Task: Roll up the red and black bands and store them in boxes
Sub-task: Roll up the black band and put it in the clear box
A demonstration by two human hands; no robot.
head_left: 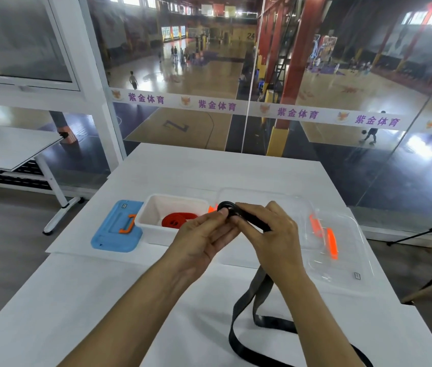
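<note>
Black band (246, 311) is partly coiled between our left hand (204, 234) and right hand (268, 229), fingers of both pinching the coil. Just left of it, the red band (178, 219) lies in the white box (156, 205).

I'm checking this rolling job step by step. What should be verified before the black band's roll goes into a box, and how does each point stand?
1. Red band stored in the white box: ok.
2. Coil of the black band held by both the left hand and the right hand: ok.
3. Black band fully rolled: not ok, a long tail lies on the table.
4. Clear box open, clear lid beside it: ok.
5. Clear box empty: cannot tell.
</note>
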